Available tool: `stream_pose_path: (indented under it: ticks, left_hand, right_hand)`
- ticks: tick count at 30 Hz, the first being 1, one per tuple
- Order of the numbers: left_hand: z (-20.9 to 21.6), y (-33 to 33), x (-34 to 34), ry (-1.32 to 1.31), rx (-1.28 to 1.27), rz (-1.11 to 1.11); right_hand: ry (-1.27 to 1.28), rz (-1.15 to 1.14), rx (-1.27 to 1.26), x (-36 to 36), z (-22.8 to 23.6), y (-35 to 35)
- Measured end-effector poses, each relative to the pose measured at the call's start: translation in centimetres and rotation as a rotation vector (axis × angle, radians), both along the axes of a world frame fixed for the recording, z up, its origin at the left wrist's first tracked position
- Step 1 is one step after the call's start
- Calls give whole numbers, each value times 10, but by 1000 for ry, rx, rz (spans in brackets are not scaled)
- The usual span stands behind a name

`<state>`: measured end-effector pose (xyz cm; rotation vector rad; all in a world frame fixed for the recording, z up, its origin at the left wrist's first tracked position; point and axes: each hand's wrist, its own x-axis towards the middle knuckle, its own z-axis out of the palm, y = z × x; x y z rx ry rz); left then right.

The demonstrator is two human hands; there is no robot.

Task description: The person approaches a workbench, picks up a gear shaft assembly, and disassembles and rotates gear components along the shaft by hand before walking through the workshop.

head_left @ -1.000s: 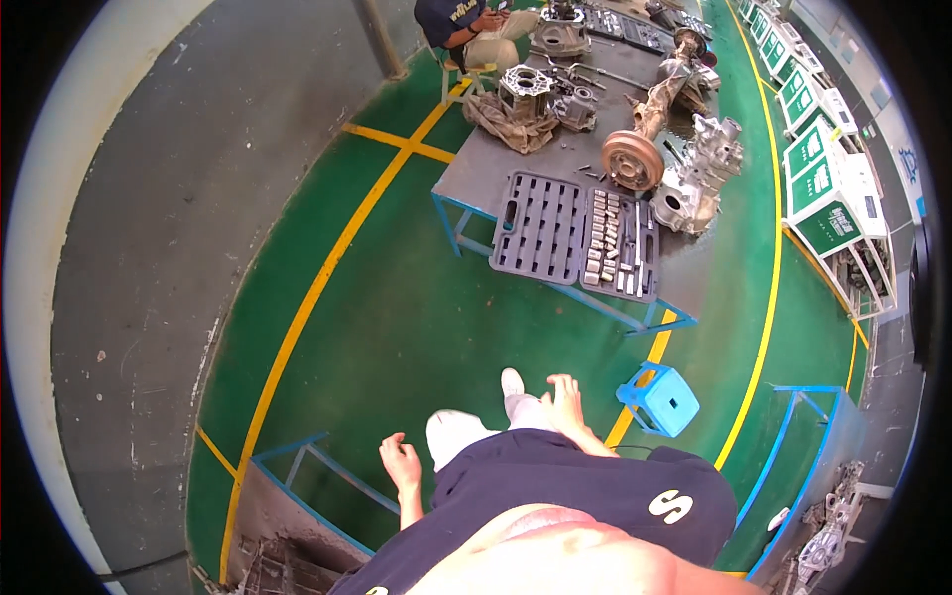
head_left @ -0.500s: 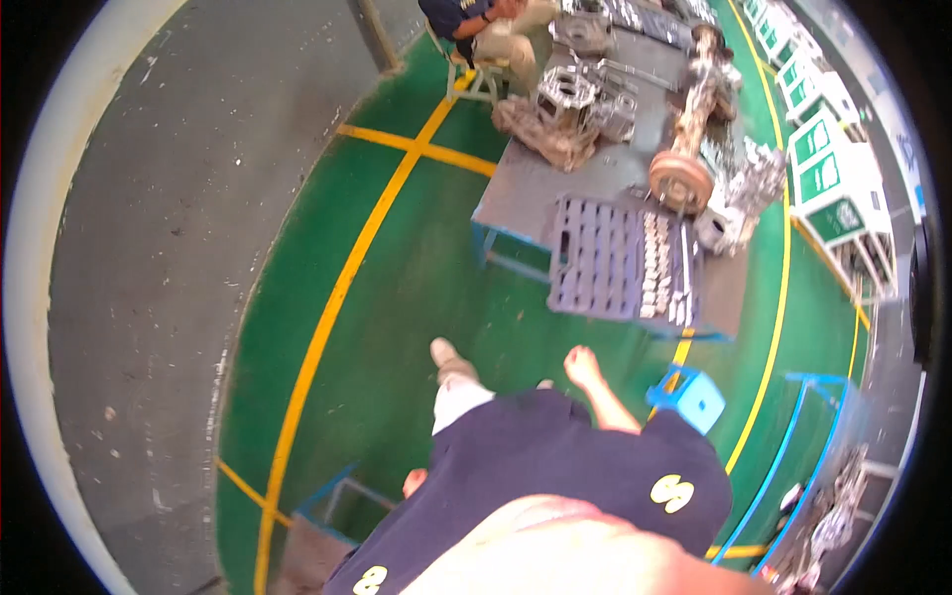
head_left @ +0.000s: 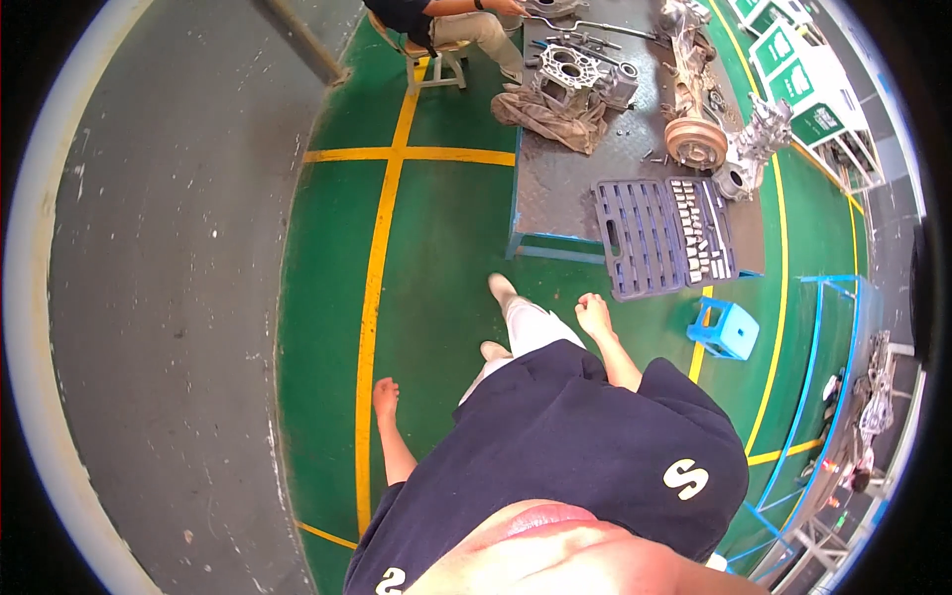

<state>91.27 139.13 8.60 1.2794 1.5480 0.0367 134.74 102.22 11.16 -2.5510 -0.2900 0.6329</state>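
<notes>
My left hand (head_left: 386, 400) hangs low over the green floor, slightly blurred, its fingers loosely curled with nothing seen in them. On the other side, my right hand (head_left: 593, 315) is held forward at hip height. Its fingers are curled in, and no object shows in it. The nearest thing to it is an unfolded tool case (head_left: 645, 236) with rows of silver sockets (head_left: 691, 223), lying on the corner of a dark metal workbench (head_left: 560, 183). Neither hand touches the bench or the case.
A blue plastic stool (head_left: 732, 331) stands to the right. On the bench are a metal housing (head_left: 569, 71), a crumpled cloth (head_left: 555, 121) and a long axle with a rusty drum (head_left: 696, 143). Another person (head_left: 451, 20) sits at the far left of it. A blue-framed rack (head_left: 815, 367) runs along the right.
My body has moved forward and the view has turned. My left hand has swung out into full view. My right hand is closer to the tool case, and the blue stool appears farther up.
</notes>
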Motion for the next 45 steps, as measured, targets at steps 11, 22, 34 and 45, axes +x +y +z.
stream_pose_path:
  ticks: [11,22,34,45]
  left_hand:
    - [-17,161,163,258,-160,-398]
    - [-13,294,289,312,-158,-471]
    - [0,416,463,248,-58,-640]
    - [-1,541,688,377,-126,-939]
  right_hand:
    - [-79,-143,39,89,-70,139]
    - [-147,-241,249,279,-4,299]
    - [-556,-382,94,442,53,365]
    - [-417,-642,-341,563,77,419]
